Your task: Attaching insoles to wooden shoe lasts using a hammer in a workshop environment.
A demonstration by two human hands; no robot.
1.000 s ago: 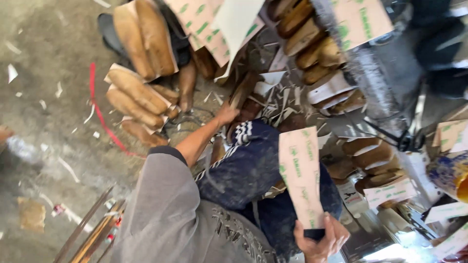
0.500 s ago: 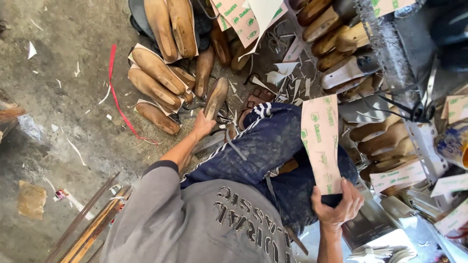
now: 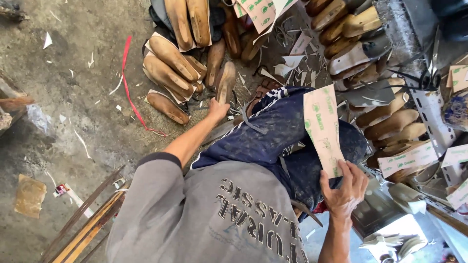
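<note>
My left hand [image 3: 217, 109] reaches out over my knee and grips the lower end of a brown wooden shoe last [image 3: 225, 82], which stands tilted off the ground beside a pile of similar lasts [image 3: 168, 73]. My right hand [image 3: 344, 187] holds a long cream board strip with green print [image 3: 321, 127] by its lower end, upright over my right thigh. I sit on the ground in dark blue trousers [image 3: 273, 136] and a grey shirt.
More wooden lasts [image 3: 385, 122] are stacked at the right, some with board pieces on them. Paper scraps [image 3: 287, 65] litter the ground ahead. A red ribbon [image 3: 129, 83] lies on the dirt at the left. Wooden sticks [image 3: 87, 229] lie at the lower left.
My left hand reached to the pile and took hold of one last, lifting its end. The right hand kept the board strip, which sits lower over my thigh. The view shifted downward.
</note>
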